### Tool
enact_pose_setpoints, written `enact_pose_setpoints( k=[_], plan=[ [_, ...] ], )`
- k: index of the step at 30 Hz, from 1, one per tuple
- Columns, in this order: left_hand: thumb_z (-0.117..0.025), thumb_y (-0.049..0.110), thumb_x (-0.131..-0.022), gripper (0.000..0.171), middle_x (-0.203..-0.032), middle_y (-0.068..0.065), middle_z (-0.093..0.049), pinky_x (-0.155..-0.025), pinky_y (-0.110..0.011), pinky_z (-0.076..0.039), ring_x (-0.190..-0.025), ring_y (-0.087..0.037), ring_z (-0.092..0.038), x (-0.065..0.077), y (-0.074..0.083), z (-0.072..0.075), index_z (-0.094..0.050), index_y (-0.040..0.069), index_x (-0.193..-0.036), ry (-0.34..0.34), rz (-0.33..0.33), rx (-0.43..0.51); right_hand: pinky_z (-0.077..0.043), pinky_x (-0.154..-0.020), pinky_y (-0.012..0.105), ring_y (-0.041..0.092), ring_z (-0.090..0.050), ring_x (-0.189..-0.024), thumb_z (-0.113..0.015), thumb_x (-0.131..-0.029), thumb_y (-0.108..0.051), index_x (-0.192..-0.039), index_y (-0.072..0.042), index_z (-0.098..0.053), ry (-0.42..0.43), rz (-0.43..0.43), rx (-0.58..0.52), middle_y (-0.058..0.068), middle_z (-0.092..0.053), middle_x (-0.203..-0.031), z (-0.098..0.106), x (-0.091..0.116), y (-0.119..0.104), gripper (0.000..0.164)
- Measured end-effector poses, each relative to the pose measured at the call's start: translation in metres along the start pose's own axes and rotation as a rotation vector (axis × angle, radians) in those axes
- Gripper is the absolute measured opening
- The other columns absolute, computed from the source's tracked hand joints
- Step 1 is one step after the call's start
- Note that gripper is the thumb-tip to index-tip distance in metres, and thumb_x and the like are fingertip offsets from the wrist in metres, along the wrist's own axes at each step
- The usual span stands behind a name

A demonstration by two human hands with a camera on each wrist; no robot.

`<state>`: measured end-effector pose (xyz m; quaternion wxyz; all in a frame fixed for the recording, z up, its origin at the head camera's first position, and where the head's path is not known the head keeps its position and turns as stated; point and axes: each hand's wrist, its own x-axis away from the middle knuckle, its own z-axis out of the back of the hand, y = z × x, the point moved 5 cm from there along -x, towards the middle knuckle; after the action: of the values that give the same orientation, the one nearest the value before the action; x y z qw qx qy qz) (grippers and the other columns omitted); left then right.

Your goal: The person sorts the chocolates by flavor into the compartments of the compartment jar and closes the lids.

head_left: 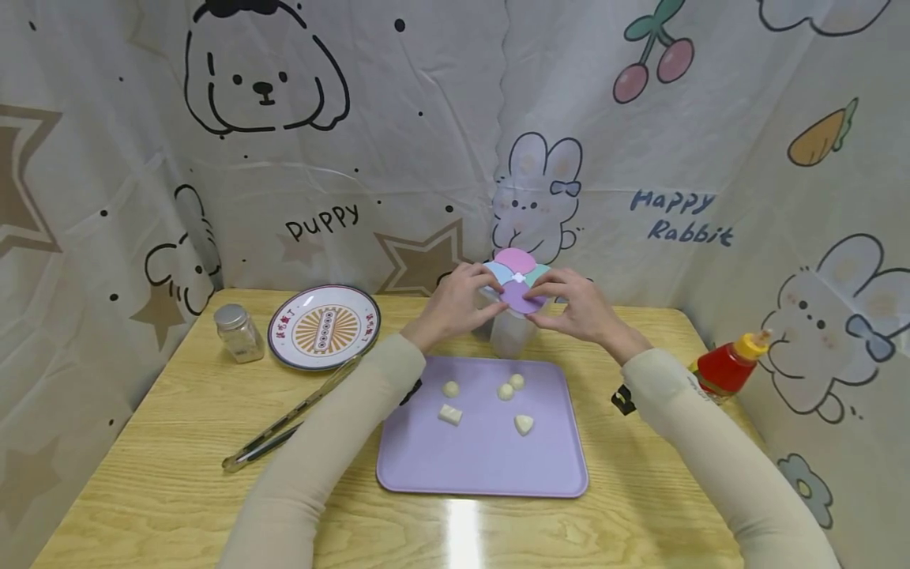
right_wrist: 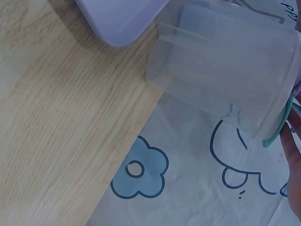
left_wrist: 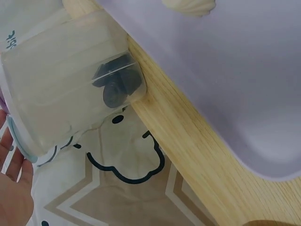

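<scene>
A clear plastic canister [head_left: 509, 335] stands just behind the purple tray [head_left: 483, 466], topped by a round lid [head_left: 515, 261] with pink, blue, green and purple petal segments. My left hand [head_left: 458, 300] grips the lid's left edge, thumb toward the front. On the other side, my right hand [head_left: 577, 308] holds the right edge, with its fingers on the green and purple segments. In the left wrist view, several dark pieces [left_wrist: 117, 84] lie at the canister's bottom in one compartment. The right wrist view shows a see-through compartment wall [right_wrist: 207, 70] beneath the lid's green segment.
Several small cream-coloured pieces, among them a ridged block [head_left: 450, 414] and a triangular one [head_left: 524, 424], lie on the tray. To the left are a patterned plate [head_left: 287, 336], a glass shaker jar [head_left: 240, 336] and metal tongs [head_left: 284, 420]. A red squeeze bottle [head_left: 725, 370] stands right.
</scene>
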<state>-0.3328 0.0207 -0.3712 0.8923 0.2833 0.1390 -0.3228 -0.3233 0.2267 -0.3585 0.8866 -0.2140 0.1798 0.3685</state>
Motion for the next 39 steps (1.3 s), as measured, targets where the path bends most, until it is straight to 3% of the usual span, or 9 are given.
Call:
enact_pose_setpoints(
  k=[7, 12, 24, 30, 35, 39],
  plan=[
    [-0.078, 0.035, -0.097, 0.026, -0.122, -0.005, -0.071, -0.103, -0.041, -0.053, -0.119, -0.026, -0.062, -0.001, -0.002, 0.001, -0.077, 0.014, -0.112, 0.004, -0.001, 0.011, -0.058, -0.084, 0.048, 0.031, -0.069, -0.101, -0.09, -0.079, -0.015, -0.104, -0.011, -0.083, 0.024, 0.028, 0.01, 0.011, -0.076, -0.109, 0.001, -0.001, 0.002, 0.026],
    [-0.078, 0.033, -0.097, 0.027, -0.121, -0.004, -0.073, -0.105, -0.041, -0.052, -0.12, -0.025, -0.063, -0.002, -0.003, 0.002, -0.076, 0.013, -0.114, 0.009, -0.001, 0.045, -0.06, -0.082, 0.048, 0.03, -0.072, -0.096, -0.086, -0.082, -0.006, -0.1, -0.007, -0.082, 0.064, 0.022, -0.058, 0.012, -0.078, -0.104, 0.007, -0.004, 0.004, 0.019],
    [-0.079, 0.031, -0.096, 0.024, -0.12, -0.005, -0.072, -0.103, -0.041, -0.053, -0.119, -0.026, -0.063, -0.003, -0.005, 0.001, -0.075, 0.011, -0.111, -0.006, 0.0, 0.028, -0.064, -0.084, 0.05, 0.034, -0.074, -0.091, -0.084, -0.086, -0.002, -0.099, -0.004, -0.077, 0.103, -0.124, -0.195, 0.013, -0.074, -0.1, 0.016, 0.0, 0.014, 0.015],
    [-0.079, 0.029, -0.096, 0.023, -0.121, -0.004, -0.072, -0.104, -0.041, -0.053, -0.12, -0.025, -0.063, -0.003, -0.007, 0.0, -0.076, 0.012, -0.111, -0.006, -0.003, 0.024, -0.064, -0.083, 0.05, 0.025, -0.073, -0.091, -0.081, -0.09, -0.003, -0.1, -0.003, -0.076, 0.122, -0.193, -0.238, 0.015, -0.077, -0.101, 0.015, -0.006, 0.018, 0.011],
    [-0.08, 0.028, -0.095, 0.024, -0.121, -0.004, -0.072, -0.103, -0.041, -0.053, -0.118, -0.026, -0.063, -0.004, -0.008, 0.0, -0.076, 0.011, -0.111, -0.003, -0.016, 0.018, -0.064, -0.083, 0.04, 0.01, -0.067, -0.09, -0.079, -0.093, -0.009, -0.102, -0.003, -0.076, 0.126, -0.29, -0.252, 0.016, -0.077, -0.102, 0.016, -0.013, 0.025, 0.011],
    [-0.08, 0.03, -0.095, 0.025, -0.121, -0.004, -0.072, -0.104, -0.04, -0.053, -0.118, -0.025, -0.063, -0.004, -0.008, -0.001, -0.075, 0.012, -0.111, -0.002, -0.018, 0.004, -0.058, -0.081, 0.021, 0.014, -0.067, -0.093, -0.078, -0.096, -0.016, -0.105, -0.003, -0.076, 0.117, -0.352, -0.255, 0.017, -0.077, -0.105, 0.016, -0.015, 0.029, 0.016]
  ],
)
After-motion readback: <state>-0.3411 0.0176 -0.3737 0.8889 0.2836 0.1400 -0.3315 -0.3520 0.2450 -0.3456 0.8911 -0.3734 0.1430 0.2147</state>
